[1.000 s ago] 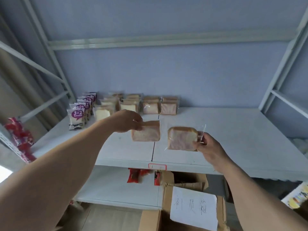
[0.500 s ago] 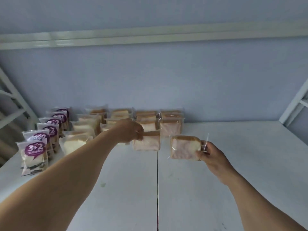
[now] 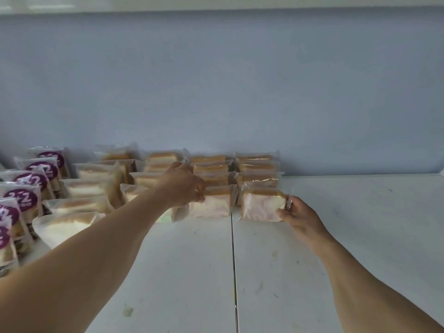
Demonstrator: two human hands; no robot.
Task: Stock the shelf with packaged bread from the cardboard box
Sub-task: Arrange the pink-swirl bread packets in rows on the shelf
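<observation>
My left hand (image 3: 183,185) grips the upper left corner of a clear-wrapped bread pack (image 3: 211,204) that stands on the white shelf (image 3: 336,236) at the front of a row. My right hand (image 3: 296,213) holds a second bread pack (image 3: 262,204) by its right edge, low over the shelf at the front of the neighbouring row. Behind both stand rows of bread packs (image 3: 257,168) reaching to the back wall. The cardboard box is out of view.
More rows of pale bread packs (image 3: 91,188) fill the shelf's left part. Packs with purple round labels (image 3: 22,200) line the far left edge. A seam (image 3: 234,272) splits the shelf boards down the middle. The shelf's right half is bare.
Both hands have carried their bread packs forward and down to the fronts of the two rows. The view has moved closer to the shelf, and the box has dropped out of sight.
</observation>
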